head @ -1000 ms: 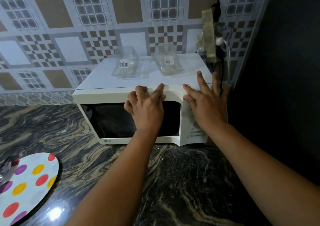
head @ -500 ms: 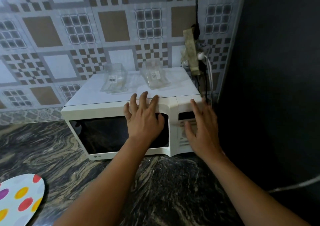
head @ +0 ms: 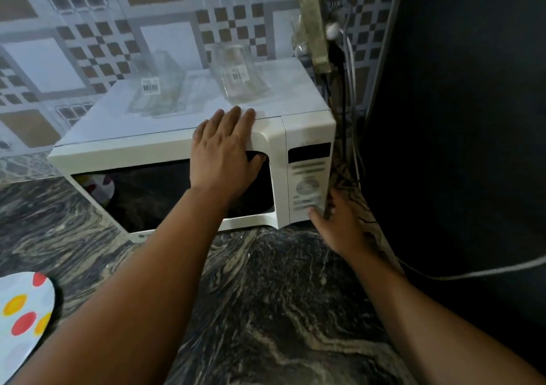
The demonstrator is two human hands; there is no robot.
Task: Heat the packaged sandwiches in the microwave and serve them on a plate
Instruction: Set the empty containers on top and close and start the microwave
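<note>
On top of the white microwave (head: 189,145) sit two clear plastic packs (head: 158,84) with barcode labels (contents hard to make out through the blur). Behind the dark door glass nothing can be told apart. The left hand (head: 224,154) lies flat with straight fingers on the door's upper edge. The right hand (head: 339,222) cups the microwave's lower right corner, its fingers hidden behind the side. A dotted plate (head: 20,310) is cut off at the left of the marbled table (head: 280,296); cables (head: 344,68) hang beside the microwave.
</note>
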